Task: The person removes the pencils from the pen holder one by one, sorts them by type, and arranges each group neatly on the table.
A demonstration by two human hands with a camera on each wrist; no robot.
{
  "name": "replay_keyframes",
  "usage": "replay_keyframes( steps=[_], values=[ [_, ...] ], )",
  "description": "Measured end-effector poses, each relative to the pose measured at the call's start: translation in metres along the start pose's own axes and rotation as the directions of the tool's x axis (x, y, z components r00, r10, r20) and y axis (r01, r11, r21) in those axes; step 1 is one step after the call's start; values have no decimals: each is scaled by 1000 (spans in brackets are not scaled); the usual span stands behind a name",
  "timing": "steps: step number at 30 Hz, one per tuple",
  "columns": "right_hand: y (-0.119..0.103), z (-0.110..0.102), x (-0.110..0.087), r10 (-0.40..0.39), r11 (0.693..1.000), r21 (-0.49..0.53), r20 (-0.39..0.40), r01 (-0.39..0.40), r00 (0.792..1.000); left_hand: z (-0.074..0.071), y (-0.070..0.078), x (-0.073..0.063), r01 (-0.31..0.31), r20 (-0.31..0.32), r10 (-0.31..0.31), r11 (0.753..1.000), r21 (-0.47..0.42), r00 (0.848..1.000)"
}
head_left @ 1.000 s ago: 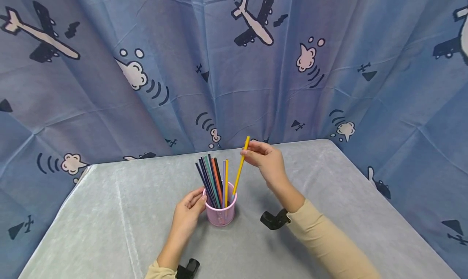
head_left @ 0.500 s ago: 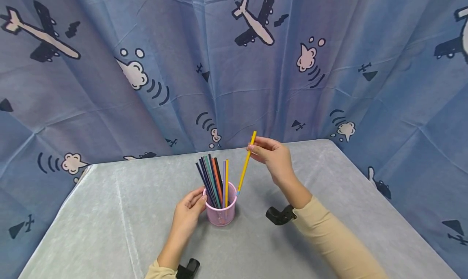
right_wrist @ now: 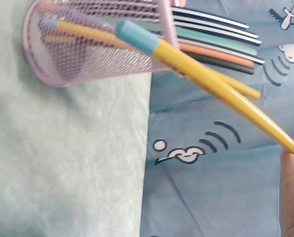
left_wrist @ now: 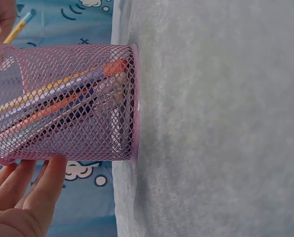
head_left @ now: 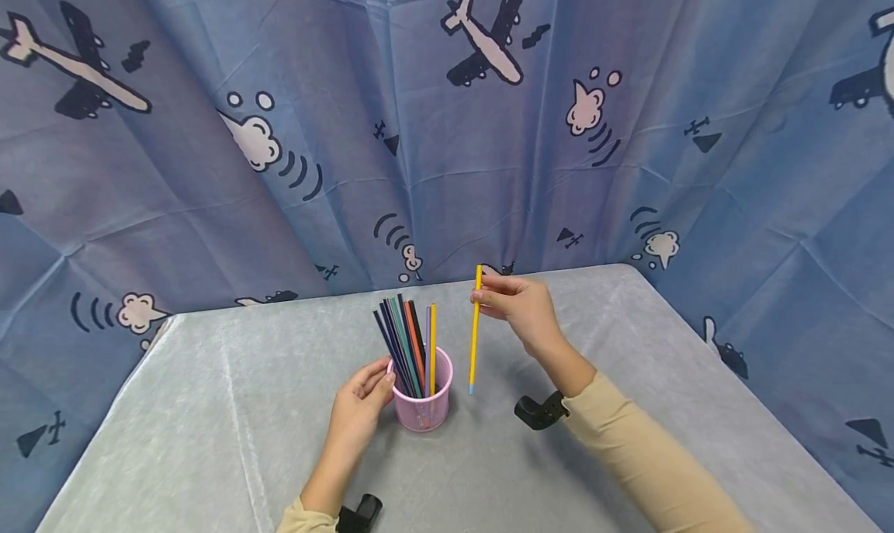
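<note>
A pink mesh pencil cup (head_left: 421,413) stands upright on the table, holding several pencils (head_left: 405,347) in dark blue, green, orange, black, purple and yellow. My left hand (head_left: 359,409) holds the cup at its left side near the rim; in the left wrist view its fingertips (left_wrist: 55,170) touch the mesh. To the right of the cup, my right hand (head_left: 520,308) pinches a yellow pencil (head_left: 475,347) near its upper end. That pencil hangs almost upright, its light blue end (right_wrist: 137,37) pointing down, apart from the cup in the head view.
A grey-white cloth covers the table (head_left: 244,409). Behind it hangs a blue curtain (head_left: 335,129) printed with airplanes and clouds. Black wrist-worn devices (head_left: 541,411) sit by both sleeves.
My right hand has lifted the yellow pencil out of the cup and moved right. The pencil has since swung nearly upright and lowered beside the cup. My left hand stays put.
</note>
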State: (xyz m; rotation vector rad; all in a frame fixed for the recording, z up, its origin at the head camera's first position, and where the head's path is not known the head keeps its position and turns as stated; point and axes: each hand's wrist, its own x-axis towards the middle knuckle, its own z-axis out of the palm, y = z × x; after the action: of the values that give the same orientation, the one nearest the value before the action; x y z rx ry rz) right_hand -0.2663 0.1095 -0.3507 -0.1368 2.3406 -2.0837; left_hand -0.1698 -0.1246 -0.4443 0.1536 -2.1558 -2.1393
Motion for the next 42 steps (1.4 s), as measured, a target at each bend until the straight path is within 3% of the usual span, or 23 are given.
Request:
replay_keyframes(
  steps=[17,26,42],
  values=[
    [32,3,13,90,994,-69,16,-89,996,-1,1,0,11,-10,-11,1000,19,1000],
    [46,7,20,168,982,-96,27,-165,985,0,1,0,-6,1,6,1000,8,1000],
    [75,9,24,242,965,-118,51,-235,969,0,2,0,25,-7,-25,1000,7,1000]
  ],
)
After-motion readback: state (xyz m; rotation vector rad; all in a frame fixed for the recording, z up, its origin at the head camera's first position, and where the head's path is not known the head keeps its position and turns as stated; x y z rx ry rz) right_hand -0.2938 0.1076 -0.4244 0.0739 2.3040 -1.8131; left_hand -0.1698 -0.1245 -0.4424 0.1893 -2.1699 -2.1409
